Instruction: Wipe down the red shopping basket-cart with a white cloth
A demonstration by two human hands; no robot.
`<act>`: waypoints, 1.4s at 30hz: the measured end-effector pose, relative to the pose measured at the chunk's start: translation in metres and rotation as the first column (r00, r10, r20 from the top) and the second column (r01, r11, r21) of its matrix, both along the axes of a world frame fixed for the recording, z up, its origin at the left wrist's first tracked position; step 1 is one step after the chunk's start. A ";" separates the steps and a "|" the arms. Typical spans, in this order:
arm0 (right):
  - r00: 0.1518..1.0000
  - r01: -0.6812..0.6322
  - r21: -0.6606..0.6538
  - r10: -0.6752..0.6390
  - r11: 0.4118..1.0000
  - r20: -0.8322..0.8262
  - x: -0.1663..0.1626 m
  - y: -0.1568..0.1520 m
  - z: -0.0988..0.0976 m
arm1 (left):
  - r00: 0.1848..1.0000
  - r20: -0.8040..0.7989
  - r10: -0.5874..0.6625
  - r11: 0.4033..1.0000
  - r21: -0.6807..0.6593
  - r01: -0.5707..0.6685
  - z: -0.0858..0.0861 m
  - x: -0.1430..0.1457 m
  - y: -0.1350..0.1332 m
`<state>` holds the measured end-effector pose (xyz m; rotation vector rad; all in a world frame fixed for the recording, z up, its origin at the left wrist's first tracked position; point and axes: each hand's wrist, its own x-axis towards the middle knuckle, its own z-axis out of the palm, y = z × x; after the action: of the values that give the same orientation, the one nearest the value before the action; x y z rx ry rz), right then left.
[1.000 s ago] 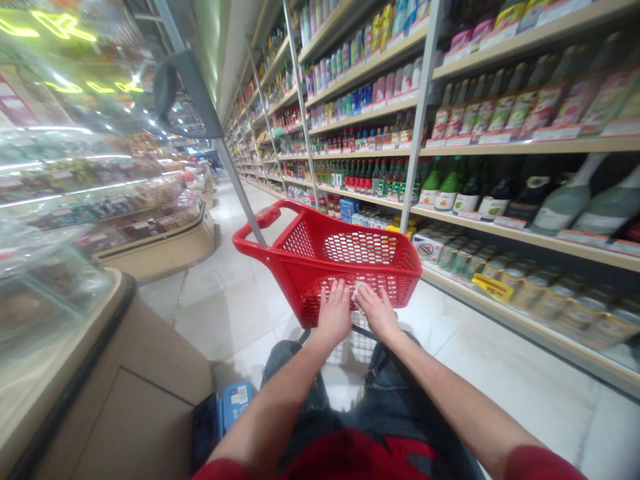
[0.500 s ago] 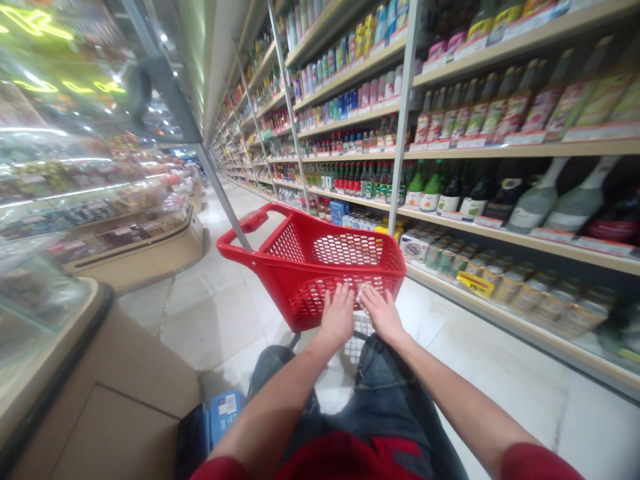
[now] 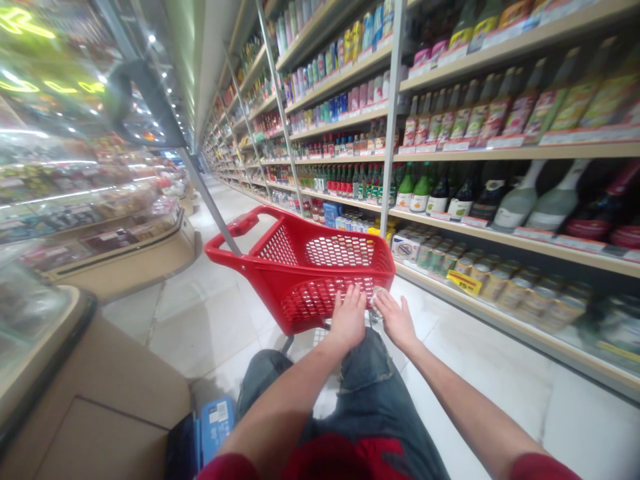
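Note:
A red plastic shopping basket point(image 3: 280, 267) on wheels stands on the aisle floor in front of me, its long grey pull handle point(image 3: 165, 127) slanting up to the left. My left hand point(image 3: 349, 319) lies flat against the basket's near wall, fingers stretched out. My right hand point(image 3: 395, 319) rests beside it with fingers spread, touching a small white thing point(image 3: 379, 295) at the basket's lower edge that I cannot make out. The basket looks empty inside. My jeans-clad knees show below the hands.
Shelves of bottles, jars and cans point(image 3: 450, 187) run along the right. A curved glass display counter point(image 3: 75, 220) with a beige base stands on the left. A blue box point(image 3: 216, 424) lies on the floor by my left leg. The tiled aisle point(image 3: 225, 200) stretches ahead.
The view has swung a little to the right and the basket has shifted left and down in the picture. Both hands stay against its near wall; the right hand has slid slightly right.

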<state>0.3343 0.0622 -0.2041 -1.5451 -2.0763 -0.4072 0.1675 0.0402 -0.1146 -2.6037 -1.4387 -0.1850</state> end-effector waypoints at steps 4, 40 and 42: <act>0.996 0.023 0.178 -0.007 0.984 -0.089 0.003 -0.004 0.021 | 1.000 0.014 0.018 1.000 0.007 -0.018 0.004 -0.005 0.004; 0.964 -0.234 0.329 0.262 0.915 -0.043 -0.080 0.014 0.062 | 0.963 0.066 0.260 0.963 0.062 -0.264 0.004 -0.068 0.017; 0.964 -0.239 0.302 0.262 0.923 -0.037 -0.087 0.022 0.067 | 0.959 0.071 0.273 0.958 0.074 -0.278 0.005 -0.071 0.017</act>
<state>0.2478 0.0839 -0.1375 -1.0891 -2.0133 -0.5260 0.0966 0.0572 -0.1092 -2.3186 -1.7550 -0.2830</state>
